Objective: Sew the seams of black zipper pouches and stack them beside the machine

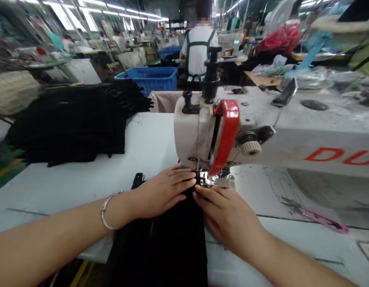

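Note:
A length of black fabric [175,243] runs from the near table edge up to the presser foot [207,179] of a white sewing machine [189,135]. My left hand [166,189] lies flat on the fabric, fingers stretched out, just left of the foot. On the other side, my right hand [228,213] has its fingers gathered on the fabric's right edge, directly in front of the foot. Its thumb is partly hidden. A red guard [228,133] covers part of the machine's head, and the needle tip cannot be made out.
Stacked black fabric pieces [73,121] lie at the left of the white table [148,133]. Pink-handled thread snips [322,219] rest under the machine arm at right. Behind are a blue crate [156,75] and a person [199,50] facing away.

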{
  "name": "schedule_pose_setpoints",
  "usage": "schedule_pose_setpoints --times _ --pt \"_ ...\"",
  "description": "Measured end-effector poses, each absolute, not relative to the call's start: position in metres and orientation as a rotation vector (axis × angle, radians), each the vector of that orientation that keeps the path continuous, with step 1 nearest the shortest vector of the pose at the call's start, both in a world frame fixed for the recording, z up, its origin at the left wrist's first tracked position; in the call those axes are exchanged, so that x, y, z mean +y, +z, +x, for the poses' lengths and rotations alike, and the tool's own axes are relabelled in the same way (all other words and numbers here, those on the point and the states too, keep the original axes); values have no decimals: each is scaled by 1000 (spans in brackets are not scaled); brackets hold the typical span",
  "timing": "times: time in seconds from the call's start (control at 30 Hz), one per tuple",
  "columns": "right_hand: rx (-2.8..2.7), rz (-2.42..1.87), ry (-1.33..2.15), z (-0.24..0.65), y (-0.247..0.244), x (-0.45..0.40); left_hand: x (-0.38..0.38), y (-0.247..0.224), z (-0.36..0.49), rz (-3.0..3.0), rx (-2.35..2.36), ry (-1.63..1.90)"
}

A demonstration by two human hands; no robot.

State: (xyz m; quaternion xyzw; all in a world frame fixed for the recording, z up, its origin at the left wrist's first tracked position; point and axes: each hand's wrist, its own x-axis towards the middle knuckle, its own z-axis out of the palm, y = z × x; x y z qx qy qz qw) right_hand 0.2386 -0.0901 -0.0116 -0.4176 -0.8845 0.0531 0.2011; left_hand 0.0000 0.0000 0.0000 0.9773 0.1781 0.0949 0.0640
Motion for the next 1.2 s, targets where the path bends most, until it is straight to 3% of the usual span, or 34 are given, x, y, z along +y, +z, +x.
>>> schedule_pose_setpoints --times 0.13,0.27,0.43,0.6,0.73,0.9,1.2 --pt "-2476 -1154 192 241 -1 -93 9 19 -4 2947 537 145" --pt "-2225 -1155 483 239 14 -138 -69 42 -2 3034 650 -18" --pt "-1607 -1287 1167 230 -1 -211 -168 25 -19 3137 665 273" --pt "-923 -1085 1685 206 -12 -219 -177 22 -44 2511 1182 631" --pt "-695 -1071 1674 186 2 -172 -174 36 -42 2266 1326 870" --pt "-799 -1090 1658 176 9 -152 -171 40 -39 2315 1231 922" --pt "-833 -1291 1744 169 -22 -246 -184 20 -35 2985 808 447"
